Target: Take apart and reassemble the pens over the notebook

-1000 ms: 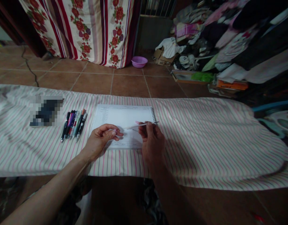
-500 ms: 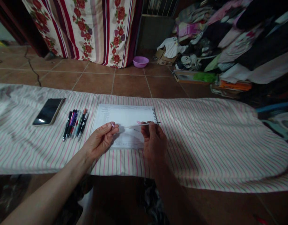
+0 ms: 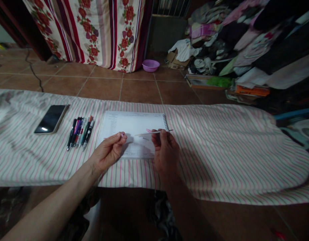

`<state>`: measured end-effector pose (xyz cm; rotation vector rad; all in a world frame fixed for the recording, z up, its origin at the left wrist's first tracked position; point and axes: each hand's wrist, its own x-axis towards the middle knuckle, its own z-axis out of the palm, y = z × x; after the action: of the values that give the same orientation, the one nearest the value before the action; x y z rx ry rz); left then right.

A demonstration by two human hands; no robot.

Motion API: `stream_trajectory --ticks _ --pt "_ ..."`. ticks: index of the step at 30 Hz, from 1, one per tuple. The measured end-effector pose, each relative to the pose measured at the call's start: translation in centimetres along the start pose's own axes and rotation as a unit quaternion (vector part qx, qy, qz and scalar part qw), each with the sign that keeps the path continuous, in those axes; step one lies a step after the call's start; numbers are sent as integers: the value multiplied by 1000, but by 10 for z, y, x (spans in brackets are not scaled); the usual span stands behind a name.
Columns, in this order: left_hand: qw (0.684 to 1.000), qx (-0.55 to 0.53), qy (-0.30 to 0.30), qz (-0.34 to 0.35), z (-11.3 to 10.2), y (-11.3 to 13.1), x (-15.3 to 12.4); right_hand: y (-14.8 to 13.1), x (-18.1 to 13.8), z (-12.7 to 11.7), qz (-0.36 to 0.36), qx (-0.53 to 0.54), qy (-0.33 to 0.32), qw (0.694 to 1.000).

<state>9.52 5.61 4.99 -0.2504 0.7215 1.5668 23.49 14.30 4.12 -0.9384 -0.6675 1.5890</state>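
My left hand [image 3: 109, 150] is closed in a pinch on a small pinkish piece [image 3: 122, 134], too small to name surely. My right hand [image 3: 166, 149] is closed round a thin whitish pen refill [image 3: 145, 134], which points left with its dark end past my fingers on the right. A pink part [image 3: 148, 130] pokes out beside the refill at the right fingertips; whether it is also held is unclear. Both hands are over an open spiral notebook [image 3: 139, 121] with printed pages. A small dark piece [image 3: 145, 138] shows against the page, below the refill.
Several pens [image 3: 80, 132] lie side by side left of the notebook, and a phone [image 3: 51, 119] lies further left. Everything rests on a striped cloth [image 3: 219, 144]. Beyond are a tiled floor, a purple basin [image 3: 151, 65], a floral curtain [image 3: 101, 33] and piled clothes [image 3: 207, 30].
My left fingertips have closed a little more round the small pinkish piece. My right hand and the refill have barely shifted.
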Motion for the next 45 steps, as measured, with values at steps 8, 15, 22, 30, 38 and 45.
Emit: stream_trajectory --ticks 8,15,22,30,38,45 --pt "985 157 -44 54 -3 -3 0 -1 1 0 -2 -2 7 1000" --pt "873 432 -63 219 -2 -13 -2 3 2 -2 -26 -33 -10 999" --pt "867 438 -31 238 -3 -15 1 4 1 -3 -52 -69 -27 996" --pt "866 439 8 238 1 -18 0 3 -3 -3 -88 -133 -51 986" --pt "868 432 15 244 2 -18 -2 3 -4 -1 -95 -155 -53 982" --pt "857 450 22 250 1 -19 -1 3 -3 -2 -107 -160 -52 980"
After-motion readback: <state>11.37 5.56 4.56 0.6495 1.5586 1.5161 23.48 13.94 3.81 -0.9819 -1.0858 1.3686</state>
